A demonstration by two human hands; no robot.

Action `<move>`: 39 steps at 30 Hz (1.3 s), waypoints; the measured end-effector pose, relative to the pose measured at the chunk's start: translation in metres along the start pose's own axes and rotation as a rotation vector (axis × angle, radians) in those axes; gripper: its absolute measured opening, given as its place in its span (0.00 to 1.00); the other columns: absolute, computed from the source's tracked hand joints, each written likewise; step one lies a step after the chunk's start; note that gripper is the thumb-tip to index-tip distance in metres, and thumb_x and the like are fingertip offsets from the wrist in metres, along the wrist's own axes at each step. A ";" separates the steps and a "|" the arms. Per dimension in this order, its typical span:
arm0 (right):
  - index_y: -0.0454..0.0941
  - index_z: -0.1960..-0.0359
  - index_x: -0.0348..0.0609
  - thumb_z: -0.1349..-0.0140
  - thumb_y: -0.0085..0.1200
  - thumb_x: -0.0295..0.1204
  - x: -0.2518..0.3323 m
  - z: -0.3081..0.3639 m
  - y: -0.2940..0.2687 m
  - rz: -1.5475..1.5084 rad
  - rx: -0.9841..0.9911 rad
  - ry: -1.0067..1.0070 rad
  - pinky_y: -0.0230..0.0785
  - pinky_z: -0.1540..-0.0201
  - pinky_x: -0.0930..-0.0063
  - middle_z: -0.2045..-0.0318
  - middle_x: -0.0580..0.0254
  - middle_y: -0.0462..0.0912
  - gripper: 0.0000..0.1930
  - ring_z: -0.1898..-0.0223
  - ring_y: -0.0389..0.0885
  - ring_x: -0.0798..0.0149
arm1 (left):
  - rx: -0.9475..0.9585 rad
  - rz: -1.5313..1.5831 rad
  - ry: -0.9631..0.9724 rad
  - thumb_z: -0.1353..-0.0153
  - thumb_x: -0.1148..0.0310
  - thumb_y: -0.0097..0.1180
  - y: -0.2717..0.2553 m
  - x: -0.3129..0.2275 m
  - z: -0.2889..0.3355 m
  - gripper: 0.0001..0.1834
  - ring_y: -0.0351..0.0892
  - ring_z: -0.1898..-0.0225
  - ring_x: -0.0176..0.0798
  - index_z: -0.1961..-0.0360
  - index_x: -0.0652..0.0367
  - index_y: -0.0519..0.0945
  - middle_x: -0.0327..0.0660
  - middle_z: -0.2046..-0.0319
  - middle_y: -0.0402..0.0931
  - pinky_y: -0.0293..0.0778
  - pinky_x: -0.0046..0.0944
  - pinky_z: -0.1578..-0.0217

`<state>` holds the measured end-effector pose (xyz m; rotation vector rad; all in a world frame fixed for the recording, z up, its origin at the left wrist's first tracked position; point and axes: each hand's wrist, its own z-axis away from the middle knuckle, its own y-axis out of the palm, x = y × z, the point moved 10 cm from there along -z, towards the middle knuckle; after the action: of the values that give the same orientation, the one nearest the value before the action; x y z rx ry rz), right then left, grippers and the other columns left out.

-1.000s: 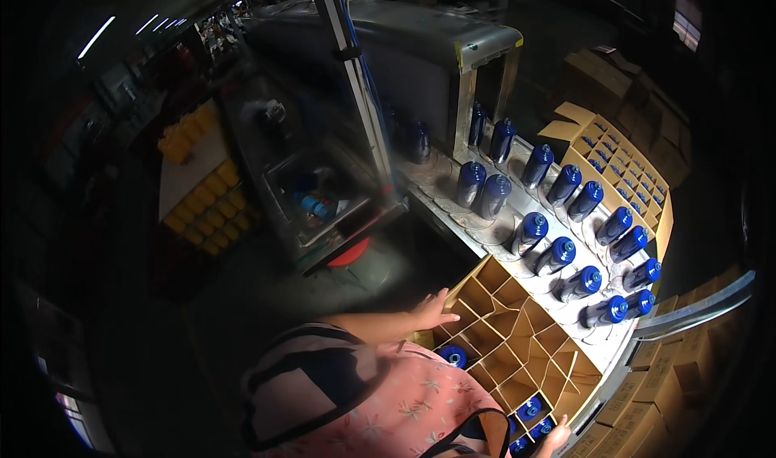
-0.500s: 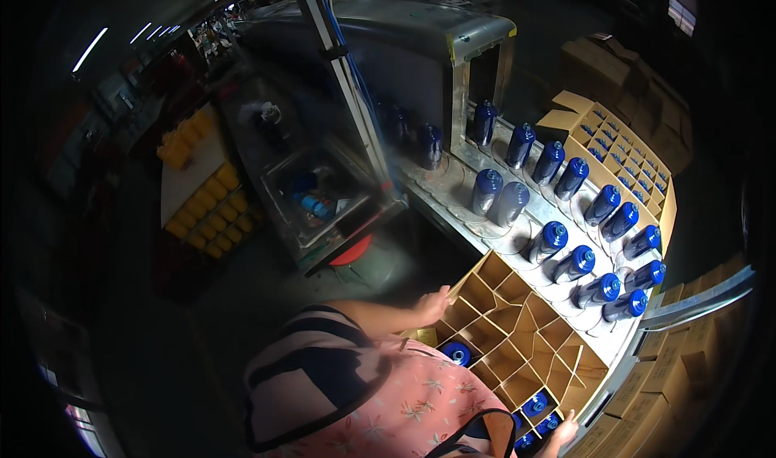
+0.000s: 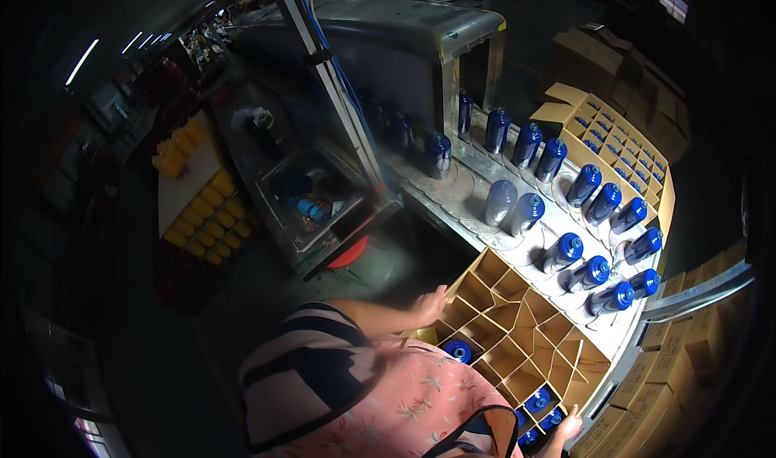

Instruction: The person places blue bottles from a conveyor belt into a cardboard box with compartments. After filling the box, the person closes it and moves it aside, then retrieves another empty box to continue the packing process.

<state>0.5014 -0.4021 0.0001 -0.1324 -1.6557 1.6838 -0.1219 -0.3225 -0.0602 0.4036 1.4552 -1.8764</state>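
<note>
My left hand (image 3: pixel 431 306) is closed on the raised left edge of an open cardboard carton (image 3: pixel 584 381). My right hand (image 3: pixel 571 426) is closed around the carton's near right corner; some of its fingers are hidden. Cardboard dividers (image 3: pixel 521 329) split the carton into cells, some bent out of line. One blue bottle (image 3: pixel 457 350) stands in a cell by the left wall. Several more, among them a blue bottle (image 3: pixel 537 400), fill cells beside my right hand. Most cells hold no bottle. My body hides the carton's near side.
Beyond the carton, a conveyor (image 3: pixel 485 233) carries two rows of upright blue bottles (image 3: pixel 584 185) past a metal tunnel (image 3: pixel 473 33). Another divided carton (image 3: pixel 622 155) stands behind it. Stacked cartons (image 3: pixel 647 377) are at right. At left are a metal sink (image 3: pixel 311 199) and yellow containers (image 3: pixel 206 215).
The near row of bottles has moved right along the conveyor. The far row has shifted left toward the tunnel. Both hands stay on the carton; the view has turned slightly.
</note>
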 end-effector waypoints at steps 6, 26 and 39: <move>0.79 0.60 0.24 0.37 0.49 0.55 -0.017 -0.002 0.009 -0.011 -0.038 -0.006 0.68 0.56 0.51 0.65 0.34 0.82 0.34 0.62 0.79 0.37 | -0.035 0.011 0.013 0.33 0.63 0.44 -0.002 0.002 0.009 0.23 0.79 0.61 0.63 0.40 0.61 0.62 0.59 0.63 0.80 0.73 0.59 0.59; 0.80 0.59 0.28 0.37 0.50 0.54 -0.036 -0.038 0.025 0.028 0.027 0.289 0.68 0.53 0.56 0.64 0.38 0.83 0.32 0.61 0.80 0.43 | -0.070 0.010 0.046 0.33 0.63 0.47 0.001 -0.017 -0.023 0.22 0.78 0.63 0.65 0.42 0.62 0.64 0.60 0.65 0.79 0.72 0.58 0.63; 0.83 0.57 0.39 0.40 0.53 0.52 -0.029 -0.089 0.067 -0.035 0.010 0.350 0.70 0.54 0.56 0.65 0.41 0.83 0.26 0.58 0.81 0.42 | -0.104 -0.001 0.083 0.32 0.63 0.47 0.023 -0.005 -0.068 0.21 0.78 0.61 0.65 0.42 0.59 0.64 0.59 0.64 0.79 0.72 0.57 0.61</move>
<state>0.5429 -0.3373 -0.0855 -0.3691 -1.3794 1.5412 -0.1137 -0.2602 -0.0948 0.4348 1.6008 -1.7947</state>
